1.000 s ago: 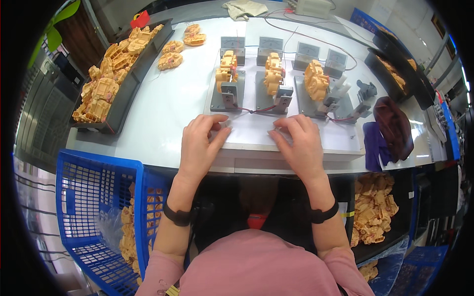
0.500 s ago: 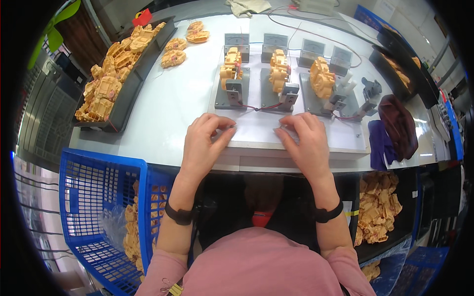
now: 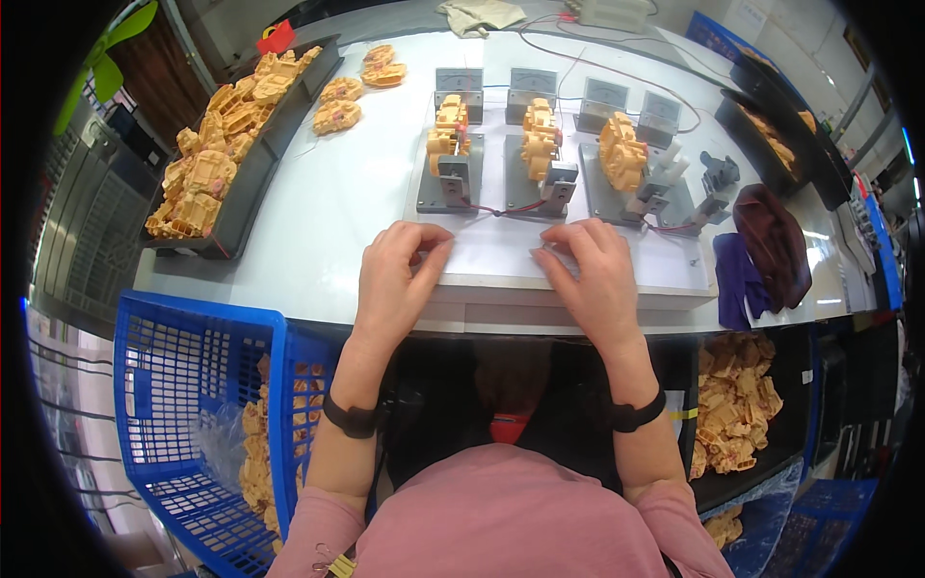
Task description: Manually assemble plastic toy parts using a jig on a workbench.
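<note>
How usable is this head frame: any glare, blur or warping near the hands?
Head view: sharp at the left hand and right hand; the white table glares mildly but nothing is lost; fisheye bends its front edge and the blue basket; black vignette rings the picture.

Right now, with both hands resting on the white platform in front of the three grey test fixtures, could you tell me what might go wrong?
The left hand and right hand rest just in front of the red and black wires joining the grey metal fixtures; a finger could snag them. The orange plastic parts clamped there might be knocked askew. The dark maroon cloth lies near the table edge and may slide off.
</note>
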`<state>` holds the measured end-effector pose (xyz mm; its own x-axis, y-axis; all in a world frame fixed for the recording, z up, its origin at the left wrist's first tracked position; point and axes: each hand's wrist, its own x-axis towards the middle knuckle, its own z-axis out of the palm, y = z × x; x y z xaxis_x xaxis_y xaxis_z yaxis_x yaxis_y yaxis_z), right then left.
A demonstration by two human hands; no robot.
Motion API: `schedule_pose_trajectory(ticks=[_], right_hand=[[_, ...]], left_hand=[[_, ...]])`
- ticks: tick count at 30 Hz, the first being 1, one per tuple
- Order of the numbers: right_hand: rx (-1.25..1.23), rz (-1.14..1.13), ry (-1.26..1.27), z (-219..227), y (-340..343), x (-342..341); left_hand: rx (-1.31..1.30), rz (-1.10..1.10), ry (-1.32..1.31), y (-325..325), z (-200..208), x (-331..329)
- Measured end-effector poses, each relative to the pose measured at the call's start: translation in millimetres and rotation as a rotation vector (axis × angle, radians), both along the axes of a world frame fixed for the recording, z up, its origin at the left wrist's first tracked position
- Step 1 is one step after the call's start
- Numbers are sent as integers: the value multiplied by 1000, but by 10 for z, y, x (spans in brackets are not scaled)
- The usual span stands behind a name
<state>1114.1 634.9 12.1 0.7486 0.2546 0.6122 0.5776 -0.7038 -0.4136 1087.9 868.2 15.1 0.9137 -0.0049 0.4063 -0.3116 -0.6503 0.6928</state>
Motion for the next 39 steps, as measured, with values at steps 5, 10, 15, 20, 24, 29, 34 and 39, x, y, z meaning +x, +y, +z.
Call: schedule_pose_trajectory(ticks=[5,10,15,20,24,29,34,39], right_hand=[[7,8,-17,-24,2,15],[7,15,-29,-44,-3,28],[8,18,9,4,0,-1],[7,33,-37,-34,-12,32],[19,39,-14,-56,-19,39],[28,51,-10,-40,-16,41],[30,48,-3,-47,-15,44],[30,46,-3,-48,-19,43]], left_hand=[[5,27,-51,-17,-26,11],[37,58,-99,-36,-58,19],[45,53,-140,-40,-79,16],[81,50,-111,-18,-74,0],[74,34,-94,-29,-55,-4],[90,50,-98,-22,-76,-4],[91,47,-109,-25,-72,2],[100,51,-107,-26,-78,-1]])
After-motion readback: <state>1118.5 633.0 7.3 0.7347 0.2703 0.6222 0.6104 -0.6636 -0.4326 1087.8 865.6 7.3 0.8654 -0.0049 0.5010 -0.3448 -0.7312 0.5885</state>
